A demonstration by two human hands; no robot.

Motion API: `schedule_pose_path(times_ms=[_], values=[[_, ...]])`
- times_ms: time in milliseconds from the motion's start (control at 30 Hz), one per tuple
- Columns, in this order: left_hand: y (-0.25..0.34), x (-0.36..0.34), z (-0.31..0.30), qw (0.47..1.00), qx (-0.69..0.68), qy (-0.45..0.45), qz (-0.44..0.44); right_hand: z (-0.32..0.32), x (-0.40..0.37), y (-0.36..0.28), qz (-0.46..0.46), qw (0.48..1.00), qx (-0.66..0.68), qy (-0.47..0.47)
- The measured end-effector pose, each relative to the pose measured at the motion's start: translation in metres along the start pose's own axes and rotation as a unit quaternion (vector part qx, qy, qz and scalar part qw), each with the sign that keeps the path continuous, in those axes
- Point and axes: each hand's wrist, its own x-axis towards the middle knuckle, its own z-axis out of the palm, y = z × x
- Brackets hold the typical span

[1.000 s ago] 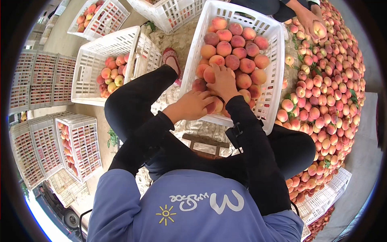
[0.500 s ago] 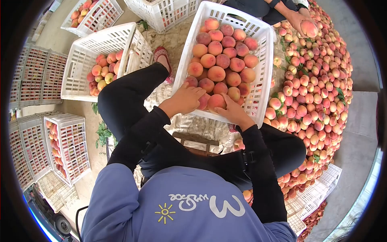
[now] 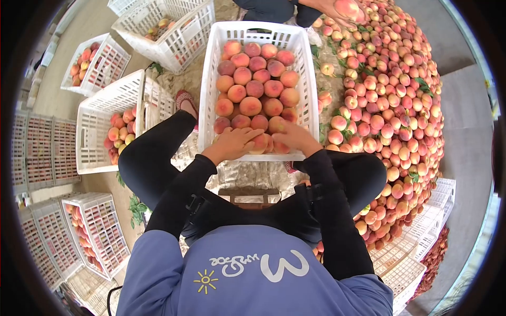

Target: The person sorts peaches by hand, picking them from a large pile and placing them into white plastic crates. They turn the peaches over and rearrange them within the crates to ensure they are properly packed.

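A white plastic crate [image 3: 312, 105] filled with peaches [image 3: 254, 106] stands in front of my crossed legs. My left hand [image 3: 232, 145] lies over the peaches at its near edge, fingers stretched out and palm down. Beside it on the right, my right hand [image 3: 299, 138] has thumb and fingers around a peach [image 3: 276, 125] in the near right part of the crate. The hands partly cover the peaches below them. Both forearms pass over the crate's near rim.
A large heap of peaches [image 3: 390, 126] spreads along the right. Another person's hand [image 3: 340, 11] holds a peach [image 3: 347, 7] at the top. Partly filled crates [image 3: 108, 124] stand on the left, with stacked full crates [image 3: 97, 231] nearer. Leaves [image 3: 138, 209] lie on the floor.
The view has shifted, so the crate appears lower and further left. My right hand and its peach have moved slightly deeper into the crate; my left hand remains on the near peaches.
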Motion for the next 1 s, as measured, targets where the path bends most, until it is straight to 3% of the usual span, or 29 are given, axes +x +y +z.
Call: schedule_pose_path(times_ms=[67, 133, 200, 300, 333, 433, 533, 600, 733, 1000], values=[[0.000, 0.001, -0.001, 0.999, -0.034, 0.000, -0.030, -0.062, -0.045, -0.041, 0.085, 0.983, -0.041, 0.155], [0.010, 0.005, -0.001, 0.998, -0.059, 0.023, -0.023, -0.108, -0.079, -0.047, 0.031, 0.947, -0.117, 0.296], [0.029, 0.010, -0.014, 0.993, -0.067, 0.010, -0.095, -0.146, -0.125, -0.044, -0.027, 0.910, -0.040, 0.411], [0.035, 0.015, -0.012, 0.987, -0.081, 0.004, -0.137, -0.176, -0.189, -0.021, -0.011, 0.875, 0.080, 0.477], [0.035, 0.016, -0.011, 0.982, -0.088, 0.011, -0.169, -0.177, -0.201, 0.011, -0.002, 0.864, 0.058, 0.500], [0.025, 0.016, 0.000, 0.992, -0.087, 0.042, -0.082, -0.133, -0.215, 0.134, 0.125, 0.842, 0.045, 0.524], [0.019, 0.018, 0.001, 0.996, -0.082, 0.036, -0.019, -0.024, -0.213, 0.231, 0.277, 0.838, 0.002, 0.471], [0.019, 0.022, 0.001, 0.997, -0.070, 0.011, -0.007, 0.057, -0.206, 0.271, 0.342, 0.828, 0.141, 0.421], [0.029, 0.025, 0.000, 0.995, -0.093, 0.013, -0.019, 0.129, -0.162, 0.252, 0.349, 0.754, 0.191, 0.523], [0.026, 0.028, -0.001, 0.995, -0.084, -0.001, -0.048, 0.116, -0.100, 0.265, 0.405, 0.795, 0.132, 0.432]])
